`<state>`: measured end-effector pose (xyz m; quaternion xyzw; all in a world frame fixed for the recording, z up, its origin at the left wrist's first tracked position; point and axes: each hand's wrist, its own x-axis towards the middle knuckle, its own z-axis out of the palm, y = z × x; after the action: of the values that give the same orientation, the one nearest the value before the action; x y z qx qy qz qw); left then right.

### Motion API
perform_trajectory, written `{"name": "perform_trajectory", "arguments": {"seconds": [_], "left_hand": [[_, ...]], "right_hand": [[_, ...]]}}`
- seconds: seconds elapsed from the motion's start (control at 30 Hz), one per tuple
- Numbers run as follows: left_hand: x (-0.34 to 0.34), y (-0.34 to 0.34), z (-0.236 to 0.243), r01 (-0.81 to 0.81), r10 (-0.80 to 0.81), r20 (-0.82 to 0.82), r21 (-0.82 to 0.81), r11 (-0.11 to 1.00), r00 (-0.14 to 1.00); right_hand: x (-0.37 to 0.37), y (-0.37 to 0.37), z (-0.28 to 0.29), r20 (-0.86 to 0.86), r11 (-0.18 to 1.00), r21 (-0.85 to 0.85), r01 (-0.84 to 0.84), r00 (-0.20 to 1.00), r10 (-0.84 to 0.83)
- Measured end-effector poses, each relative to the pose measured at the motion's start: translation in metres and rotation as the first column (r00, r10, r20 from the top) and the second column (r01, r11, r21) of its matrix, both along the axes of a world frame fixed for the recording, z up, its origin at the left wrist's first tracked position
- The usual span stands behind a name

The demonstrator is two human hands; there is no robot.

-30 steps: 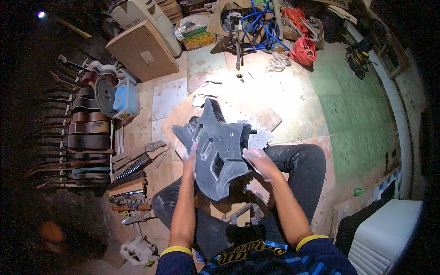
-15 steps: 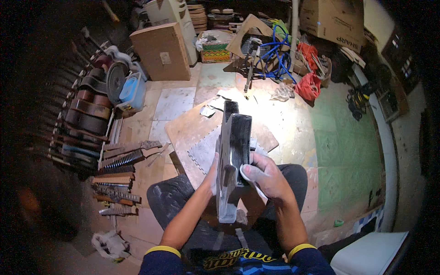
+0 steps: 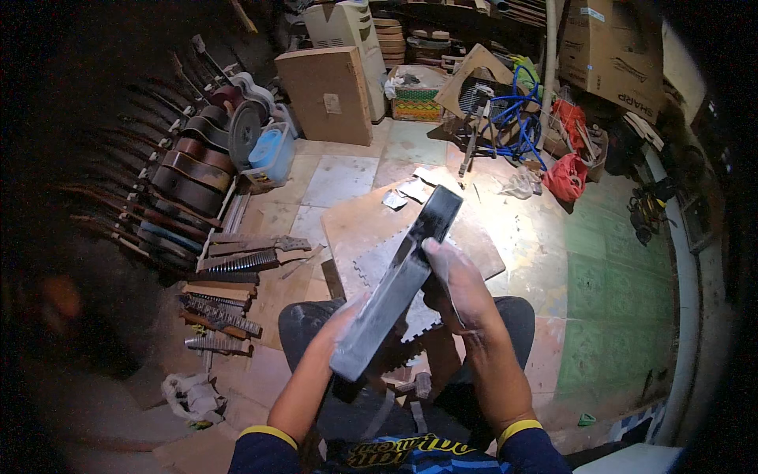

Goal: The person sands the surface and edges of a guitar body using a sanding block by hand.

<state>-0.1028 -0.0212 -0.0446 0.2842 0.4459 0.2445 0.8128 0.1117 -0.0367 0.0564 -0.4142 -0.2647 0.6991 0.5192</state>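
Over my lap I hold a black, dusty guitar body (image 3: pixel 380 306), seen nearly edge-on and tilted, its far end leaning right. My left hand (image 3: pixel 341 322) grips its lower left side, with most of the fingers hidden. On the right, my right hand (image 3: pixel 460 286) is closed against the body, its thumb lying by the notch in the edge; whether something thin lies under the palm I cannot tell. Beneath is a grey foam mat (image 3: pixel 377 265) with jigsaw edges, on a wooden board (image 3: pixel 355 215). Scraps of sandpaper-like sheet (image 3: pixel 412 188) lie at the board's far edge.
Guitars (image 3: pixel 183 183) stand in a rack at left, with loose guitar necks (image 3: pixel 225 304) on the floor nearer me. Farther off are a clear plastic tub (image 3: pixel 272 162), a coiled blue hose (image 3: pixel 517 118), a red bag (image 3: pixel 565 178) and a large carton (image 3: pixel 612 59).
The guitar body has turned from nearly upright to a slant, its far end going right and its near end left. My right hand has moved farther along it.
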Motion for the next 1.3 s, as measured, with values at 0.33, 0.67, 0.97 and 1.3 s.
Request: {"name": "perform_trajectory", "arguments": {"seconds": [0.33, 0.67, 0.97, 1.3], "left_hand": [[-0.026, 0.019, 0.029, -0.301, 0.263, 0.261, 0.114, 0.947, 0.929], [-0.015, -0.013, 0.068, 0.189, 0.556, -0.213, 0.977, 0.101, 0.804], [-0.022, -0.004, 0.056, 0.181, 0.603, -0.085, 0.978, -0.101, 0.793], [0.007, -0.007, 0.074, 0.163, 0.66, -0.212, 0.977, 0.136, 0.72]], "right_hand": [[0.018, 0.041, -0.011, -0.106, 0.967, -0.029, 0.251, 0.962, -0.253], [-0.011, 0.037, 0.002, -0.132, 0.95, 0.005, 0.312, 0.942, -0.308], [-0.006, 0.026, 0.017, -0.05, 0.971, 0.006, 0.237, 0.97, -0.237], [0.032, -0.044, -0.072, 0.262, 0.992, 0.096, 0.085, 0.959, -0.108]]}}
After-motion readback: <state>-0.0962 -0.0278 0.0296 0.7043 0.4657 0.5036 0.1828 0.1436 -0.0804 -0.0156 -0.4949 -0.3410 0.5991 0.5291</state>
